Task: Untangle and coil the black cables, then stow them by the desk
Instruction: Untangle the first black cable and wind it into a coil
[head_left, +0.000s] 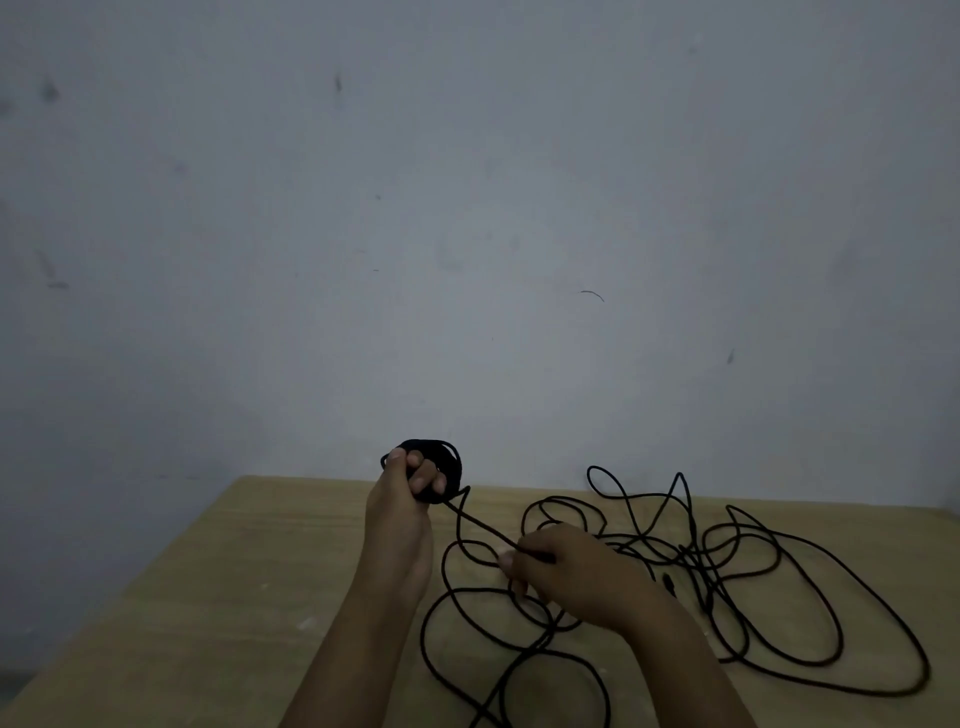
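1. Your right hand (566, 566) pinches the black cable (483, 527) between thumb and curled fingertips. Your left hand (410, 493) has its fingers curled around a small coil (441, 462), thumb pressed on top.
2. A taut stretch of cable runs from the coil at 11 o'clock down to your right pinch near the centre of the wooden desk (208, 597).
3. The loose tangle (727, 566) sprawls from 3 to 5 o'clock of your right hand, with many crossing loops; more loops lie at 6 o'clock beneath your wrists.
4. Risk: pulling hard toward the coil would likely tighten the crossings into a knot, since loops overlap just right of your pinch.
5. Risk: a loop may snag your right wrist, which rests over the strands.
6. Risk: the coil could spring open if your left grip slackens.
7. Both forearms reach forward from 6 o'clock, the left raised higher, the right low over the desk.
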